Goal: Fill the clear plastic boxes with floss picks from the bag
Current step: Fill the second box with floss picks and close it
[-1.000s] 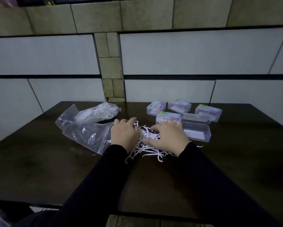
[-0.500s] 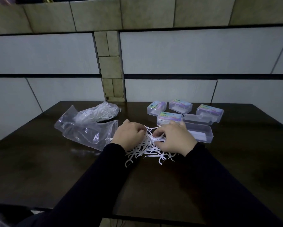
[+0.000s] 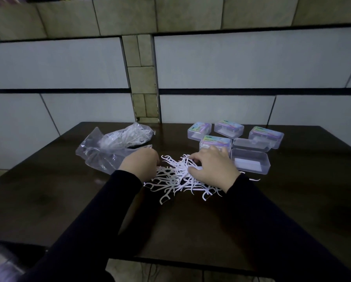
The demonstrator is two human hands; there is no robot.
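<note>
A loose pile of white floss picks [image 3: 175,177] lies on the dark table [image 3: 191,224] in front of me. My left hand [image 3: 139,165] sits at the pile's left edge with its fingers curled down into the picks; the fingertips are hidden. My right hand [image 3: 213,167] is on the pile's right side and pinches some picks between thumb and curled fingers. An open clear plastic box [image 3: 250,162] stands just right of my right hand, its lid [image 3: 251,144] behind it. The clear bag [image 3: 109,147], still holding picks, lies at the left.
Several closed clear boxes with coloured labels stand at the back right: one [image 3: 199,130], another [image 3: 228,128], a third [image 3: 266,136], and one [image 3: 215,142] just behind my right hand. A tiled wall [image 3: 211,68] rises behind the table. A stray pick [image 3: 255,179] lies near the open box.
Both hands lay flat over the pile and have since curled their fingers into it. They have drawn slightly apart, so more picks show between them.
</note>
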